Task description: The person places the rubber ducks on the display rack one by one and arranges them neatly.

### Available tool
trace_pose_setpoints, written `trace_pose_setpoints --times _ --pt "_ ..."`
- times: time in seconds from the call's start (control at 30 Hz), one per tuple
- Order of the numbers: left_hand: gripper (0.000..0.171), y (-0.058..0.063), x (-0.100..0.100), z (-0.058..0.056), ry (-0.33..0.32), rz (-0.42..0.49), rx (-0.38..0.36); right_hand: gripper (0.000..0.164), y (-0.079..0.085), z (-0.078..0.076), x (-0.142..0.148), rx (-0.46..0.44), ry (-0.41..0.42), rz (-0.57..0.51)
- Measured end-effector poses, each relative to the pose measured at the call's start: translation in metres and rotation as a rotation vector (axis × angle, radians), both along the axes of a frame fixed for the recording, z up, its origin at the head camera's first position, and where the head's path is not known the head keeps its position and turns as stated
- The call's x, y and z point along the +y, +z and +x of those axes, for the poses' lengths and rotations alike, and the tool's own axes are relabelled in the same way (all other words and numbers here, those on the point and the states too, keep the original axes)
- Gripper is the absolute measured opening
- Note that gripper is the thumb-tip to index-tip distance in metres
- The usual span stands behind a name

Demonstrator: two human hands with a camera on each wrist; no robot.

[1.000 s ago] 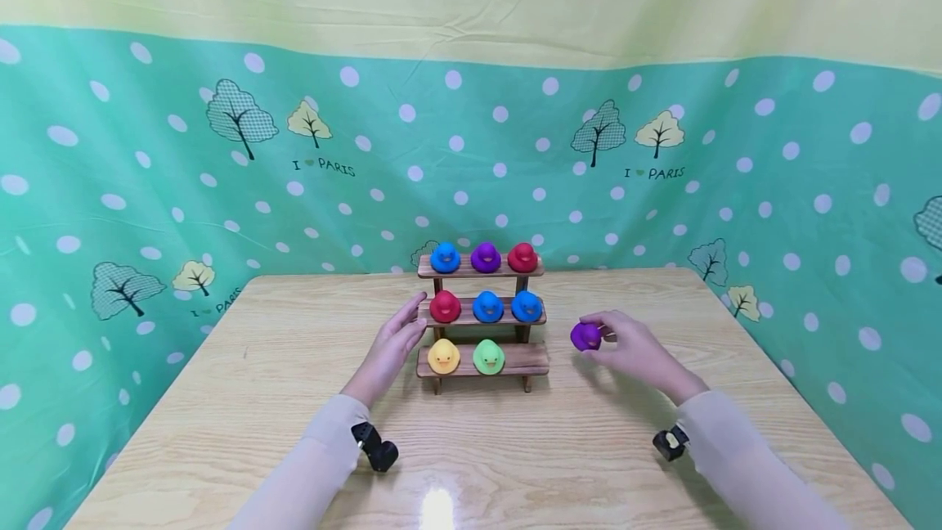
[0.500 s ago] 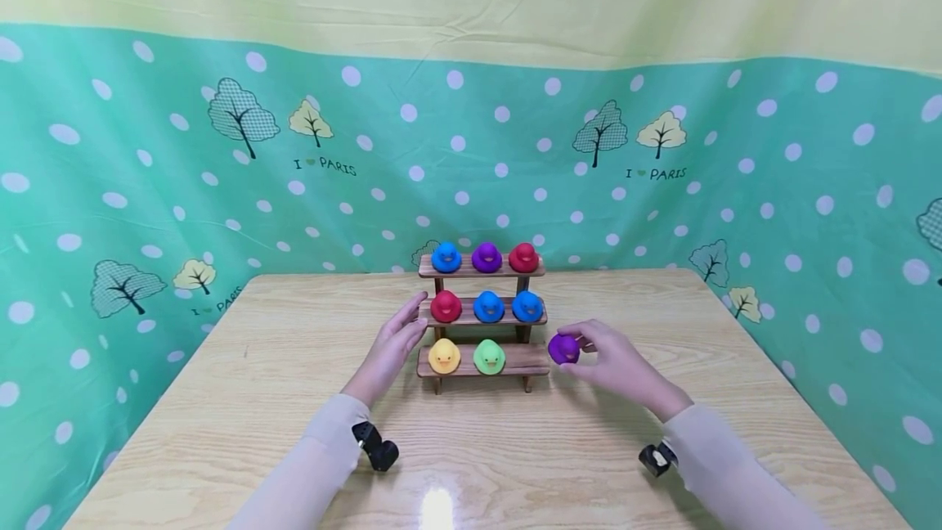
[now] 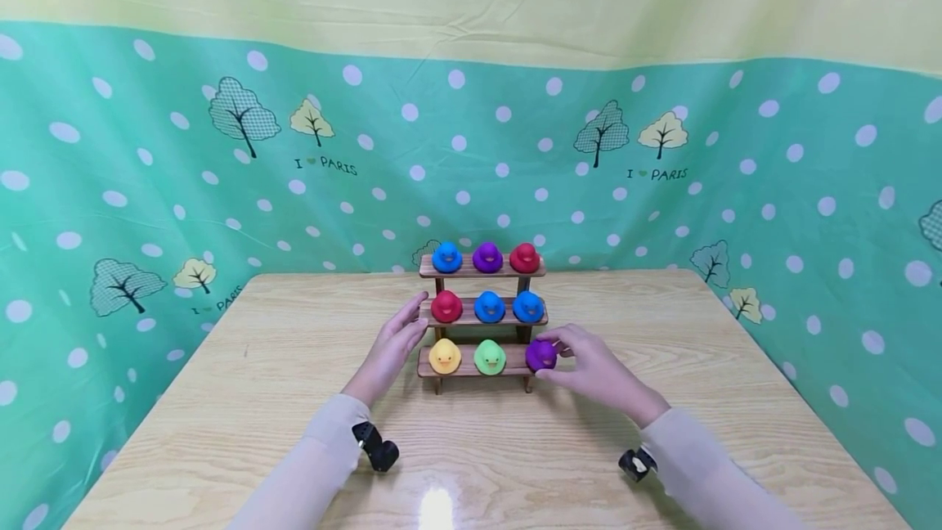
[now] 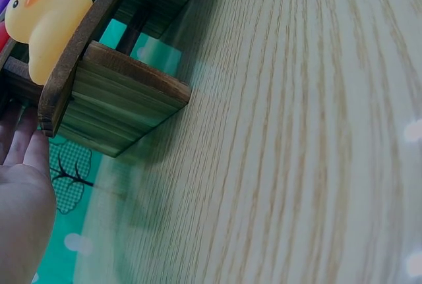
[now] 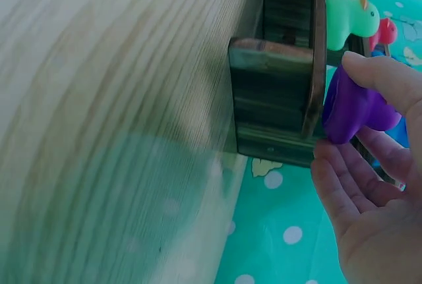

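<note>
My right hand (image 3: 596, 370) pinches a purple rubber duck (image 3: 540, 356) between thumb and fingers at the right end of the bottom shelf of a three-tier wooden stand (image 3: 508, 370). In the right wrist view the purple duck (image 5: 356, 103) is right at the shelf's edge, beside a green duck (image 5: 346, 20). My left hand (image 3: 388, 356) touches the stand's left side with fingers extended. A yellow duck (image 4: 49, 27) sits just above those fingers in the left wrist view. On the bottom shelf, the yellow duck (image 3: 445, 357) and green duck (image 3: 489, 357) sit side by side.
The middle shelf bears a red duck (image 3: 446, 307) and two blue ducks (image 3: 489, 307). Up top are a blue duck (image 3: 446, 257), a purple duck (image 3: 487, 258) and a red duck (image 3: 525, 258). A dotted green curtain (image 3: 368, 227) hangs behind the wooden table (image 3: 294, 366).
My right hand has carried the purple duck leftward from beside the stand to the right end of its bottom shelf. My left hand has stayed at the stand's left side.
</note>
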State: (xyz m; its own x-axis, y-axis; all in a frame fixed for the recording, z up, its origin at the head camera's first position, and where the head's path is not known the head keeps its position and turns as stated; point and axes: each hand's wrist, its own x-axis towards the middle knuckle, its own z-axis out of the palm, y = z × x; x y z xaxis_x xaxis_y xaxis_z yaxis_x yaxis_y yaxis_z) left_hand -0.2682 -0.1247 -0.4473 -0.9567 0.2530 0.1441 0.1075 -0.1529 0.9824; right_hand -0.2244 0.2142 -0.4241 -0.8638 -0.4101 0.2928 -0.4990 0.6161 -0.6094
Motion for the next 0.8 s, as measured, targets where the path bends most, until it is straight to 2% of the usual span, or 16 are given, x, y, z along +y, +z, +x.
trace_pose_setpoints --times 0.47,0.8 --pt "0.056 0.001 0.001 0.000 -0.014 0.009 0.009 0.051 -0.005 0.002 -0.011 -0.006 -0.037 -0.005" --pt "0.057 0.001 0.000 0.001 0.005 -0.020 0.019 0.049 -0.003 0.004 -0.016 -0.020 -0.059 -0.019"
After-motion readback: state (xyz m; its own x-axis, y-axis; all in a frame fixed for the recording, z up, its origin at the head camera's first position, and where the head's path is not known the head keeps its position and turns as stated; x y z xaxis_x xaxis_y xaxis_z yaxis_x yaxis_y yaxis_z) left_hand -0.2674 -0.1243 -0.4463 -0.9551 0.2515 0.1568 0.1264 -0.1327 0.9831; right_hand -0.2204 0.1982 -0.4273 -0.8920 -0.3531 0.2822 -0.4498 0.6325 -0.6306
